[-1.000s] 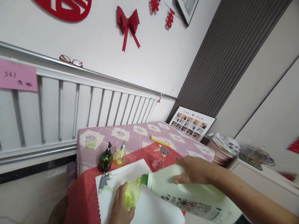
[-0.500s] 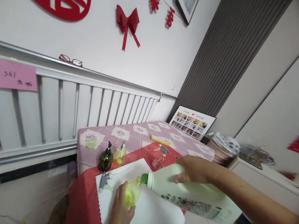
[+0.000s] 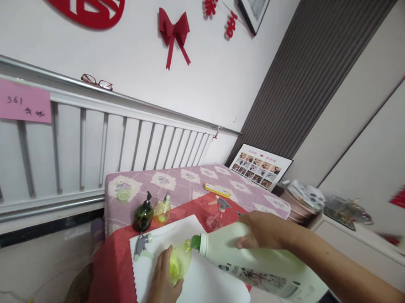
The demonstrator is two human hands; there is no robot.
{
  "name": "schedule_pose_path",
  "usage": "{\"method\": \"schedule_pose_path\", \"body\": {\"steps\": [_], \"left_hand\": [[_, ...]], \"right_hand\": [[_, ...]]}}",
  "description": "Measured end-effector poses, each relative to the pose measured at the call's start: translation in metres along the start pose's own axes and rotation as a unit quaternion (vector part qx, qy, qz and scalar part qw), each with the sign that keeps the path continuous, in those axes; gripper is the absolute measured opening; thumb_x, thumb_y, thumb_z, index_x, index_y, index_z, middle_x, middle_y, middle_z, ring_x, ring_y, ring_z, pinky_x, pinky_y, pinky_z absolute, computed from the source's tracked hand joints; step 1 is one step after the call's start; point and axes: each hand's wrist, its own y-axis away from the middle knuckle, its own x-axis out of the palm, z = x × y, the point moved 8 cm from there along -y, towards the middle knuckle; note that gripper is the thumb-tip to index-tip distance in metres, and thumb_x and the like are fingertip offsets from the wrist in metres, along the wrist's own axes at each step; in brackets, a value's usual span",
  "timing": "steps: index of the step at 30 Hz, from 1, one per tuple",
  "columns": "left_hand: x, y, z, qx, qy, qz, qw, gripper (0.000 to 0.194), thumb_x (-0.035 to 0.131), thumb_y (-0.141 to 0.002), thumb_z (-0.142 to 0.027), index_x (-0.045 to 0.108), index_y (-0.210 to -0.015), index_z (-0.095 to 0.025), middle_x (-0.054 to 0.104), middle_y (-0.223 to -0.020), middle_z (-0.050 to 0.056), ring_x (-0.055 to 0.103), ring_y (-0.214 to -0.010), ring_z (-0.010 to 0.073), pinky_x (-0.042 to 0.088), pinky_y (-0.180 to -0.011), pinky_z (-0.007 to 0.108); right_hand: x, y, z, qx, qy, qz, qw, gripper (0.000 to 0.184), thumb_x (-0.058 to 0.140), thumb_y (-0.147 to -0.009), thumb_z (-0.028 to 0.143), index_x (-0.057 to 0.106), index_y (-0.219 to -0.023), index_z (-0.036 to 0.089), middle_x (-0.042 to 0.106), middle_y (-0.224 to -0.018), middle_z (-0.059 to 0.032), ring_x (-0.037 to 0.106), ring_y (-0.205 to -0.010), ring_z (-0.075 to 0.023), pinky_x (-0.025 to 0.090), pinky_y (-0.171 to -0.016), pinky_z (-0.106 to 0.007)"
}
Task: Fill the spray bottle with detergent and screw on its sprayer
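Note:
My left hand (image 3: 167,279) is wrapped round a small yellow-green see-through bottle (image 3: 181,263), tilted with its open neck up and to the right. My right hand (image 3: 257,230) grips a big pale-green detergent jug (image 3: 264,265), which lies nearly on its side. The jug's green spout meets the small bottle's mouth, and yellow-green liquid shows inside the bottle. Left of them, a grey trigger spray head (image 3: 142,244) lies on a white scallop-edged mat (image 3: 211,289). Behind stand a dark green pump bottle (image 3: 143,215), a yellow pump bottle (image 3: 162,209) and a clear spray bottle (image 3: 216,215).
The mat lies on a red cloth (image 3: 109,274) over a table with a purple patterned cover (image 3: 183,180). A yellow case (image 3: 217,190) and a pale green cap-like piece (image 3: 124,194) rest on it. A white railing (image 3: 96,140) runs behind; a photo board (image 3: 260,166) leans at the back.
Both hands, the small bottle and the jug keep almost the same places. The view has shifted very slightly.

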Motion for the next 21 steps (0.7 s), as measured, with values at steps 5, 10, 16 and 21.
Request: {"method": "schedule_pose_path", "body": {"steps": [5,10,16,21], "left_hand": [[-0.0011,-0.0001,-0.0023,-0.005,0.007,0.006,1.0,0.083,0.055,-0.068,-0.012,0.024,-0.145,-0.013,0.039,-0.151,0.013,0.034,-0.143,0.024,0.029,-0.121,0.036],[-0.0018,0.0017,-0.0019,-0.008,0.005,0.004,1.0,0.083,0.055,-0.068,-0.011,0.025,-0.145,-0.014,0.039,-0.152,0.012,0.034,-0.144,0.0228,0.029,-0.122,0.036],[-0.0029,0.0011,-0.0009,0.004,0.007,-0.007,1.0,0.081,0.056,-0.067,-0.012,0.029,-0.144,-0.015,0.043,-0.15,0.012,0.038,-0.142,0.0248,0.035,-0.119,0.037],[-0.0018,0.0011,0.0006,0.001,0.009,-0.009,1.0,0.082,0.056,-0.067,-0.013,0.029,-0.144,-0.014,0.043,-0.15,0.012,0.037,-0.142,0.0254,0.034,-0.12,0.039]], "right_hand": [[0.0016,-0.0002,-0.002,-0.004,0.0,-0.002,1.0,0.04,0.066,-0.068,0.055,0.069,-0.091,0.023,0.075,-0.097,-0.009,0.067,-0.087,-0.0314,0.047,-0.072,-0.039],[0.004,-0.0024,-0.0077,-0.007,-0.004,-0.009,1.0,0.041,0.066,-0.068,0.057,0.069,-0.092,0.023,0.075,-0.096,-0.0084,0.068,-0.087,-0.0315,0.047,-0.071,-0.038],[0.0031,-0.0017,-0.008,-0.005,0.004,-0.015,1.0,0.04,0.066,-0.068,0.055,0.069,-0.091,0.023,0.075,-0.095,-0.009,0.068,-0.086,-0.0318,0.046,-0.069,-0.038],[0.0033,0.0008,-0.0075,-0.004,-0.003,-0.018,1.0,0.04,0.066,-0.067,0.055,0.07,-0.091,0.024,0.075,-0.094,-0.0081,0.068,-0.086,-0.0315,0.046,-0.07,-0.038]]}}
